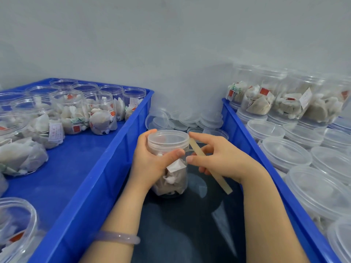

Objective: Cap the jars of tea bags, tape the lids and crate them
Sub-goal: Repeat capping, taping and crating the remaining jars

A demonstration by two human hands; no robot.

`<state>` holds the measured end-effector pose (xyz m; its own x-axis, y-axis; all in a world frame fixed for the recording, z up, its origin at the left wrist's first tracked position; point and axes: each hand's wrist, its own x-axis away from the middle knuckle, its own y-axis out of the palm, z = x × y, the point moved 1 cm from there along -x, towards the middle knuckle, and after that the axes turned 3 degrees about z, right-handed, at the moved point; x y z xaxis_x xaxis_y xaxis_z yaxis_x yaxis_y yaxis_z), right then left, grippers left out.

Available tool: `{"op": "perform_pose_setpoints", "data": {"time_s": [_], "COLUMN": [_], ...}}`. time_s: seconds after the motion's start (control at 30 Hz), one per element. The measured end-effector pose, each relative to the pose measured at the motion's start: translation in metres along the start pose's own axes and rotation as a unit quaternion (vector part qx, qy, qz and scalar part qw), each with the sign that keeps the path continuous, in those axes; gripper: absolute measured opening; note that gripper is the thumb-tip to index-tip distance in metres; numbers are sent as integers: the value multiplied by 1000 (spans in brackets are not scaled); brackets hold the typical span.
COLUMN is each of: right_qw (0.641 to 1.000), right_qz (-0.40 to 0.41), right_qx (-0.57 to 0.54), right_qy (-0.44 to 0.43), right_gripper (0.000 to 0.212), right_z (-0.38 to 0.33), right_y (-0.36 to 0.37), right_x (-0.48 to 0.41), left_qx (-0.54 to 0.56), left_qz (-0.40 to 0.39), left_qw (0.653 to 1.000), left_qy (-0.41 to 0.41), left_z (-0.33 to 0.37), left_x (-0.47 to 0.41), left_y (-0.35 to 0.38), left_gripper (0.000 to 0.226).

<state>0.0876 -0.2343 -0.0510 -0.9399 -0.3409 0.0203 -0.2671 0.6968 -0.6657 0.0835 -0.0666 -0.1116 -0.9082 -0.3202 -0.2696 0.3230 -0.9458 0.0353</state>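
1. The left crate (81, 149), blue, fills the 9 to 10 o'clock side. It holds the open jars (102, 114), filled with tea bags and with no lids on that I can see, so that is the work left.
2. The right crate (239, 130), also blue, runs from 1 to 4 o'clock. It is packed with capped jars (284, 154), a second layer lying on top at the far end. Whether their lids are taped I cannot tell from here.
3. At 12 o'clock, in the gap between the two crates, lies a heap of loose lids (190, 118), ready for later jars.
4. Dead centre, over the person's lap, is the jar in hand (169, 179), full of tea bags, its lid (168, 138) already sitting on.
5. The left hand (150, 164) is wrapped round this jar, thumb across the front.
6. The right hand (222, 158), at 3 o'clock of the jar, pinches a tape strip (225, 185), one end up against the lid's edge, the other trailing toward 5 o'clock.
7. My reading: capping is done for this jar and taping has only just started (crating follows), with the batch somewhere past halfway.
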Motion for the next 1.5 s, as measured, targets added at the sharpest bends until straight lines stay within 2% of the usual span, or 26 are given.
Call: {"op": "perform_pose_setpoints", "data": {"time_s": [0.17,0.3,0.4,0.53,0.63,0.7,0.77,0.9,1.0,1.07,1.17,1.3,1.5], "right_qw": [996,996,994,993,996,997,997,999,999,999,998,998,995], "right_qz": [76,87,100,108,81,71,65,30,1,14,28,46,97], "right_qx": [29,29,26,1,-23,-15,-10,6,-17,-42,-55,-49,-21], "right_qy": [-22,-16,-25,-37,-23,-25,-26,-33,-40,-33,-24,-8,-4], "right_gripper": [57,52,60,90,99,100,96,59,61,61,56,54,53], "right_z": [3,6,8,9,11,11,11,11,15,18,22,28,24], "right_y": [-11,-9,-3,4,3,2,4,7,8,7,5,-1,8], "right_x": [4,0,-5,-9,-9,-9,-9,-9,-8,-8,-7,-5,-16], "left_qx": [54,86,101,114,44,-8,-72,-290,-375,-366,-318,-313,-323], "left_qz": [-3,-45,-88,-126,-115,-72,-71,-130,-158,-162,-127,-108,-158], "left_qw": [998,995,991,985,992,997,995,948,913,916,939,944,933], "left_qy": [-12,-3,-11,-33,-25,-23,-6,23,16,6,-11,-3,-13], "left_z": [-1,0,-2,-2,7,12,18,33,39,39,36,34,43], "left_x": [-3,-1,-1,-3,0,0,0,-5,-13,-16,-12,-10,-11], "left_y": [-4,-8,-11,-15,-11,-12,-16,-16,-16,-18,-18,-17,-19], "left_gripper": [85,76,72,80,100,110,118,122,119,121,121,119,112]}}
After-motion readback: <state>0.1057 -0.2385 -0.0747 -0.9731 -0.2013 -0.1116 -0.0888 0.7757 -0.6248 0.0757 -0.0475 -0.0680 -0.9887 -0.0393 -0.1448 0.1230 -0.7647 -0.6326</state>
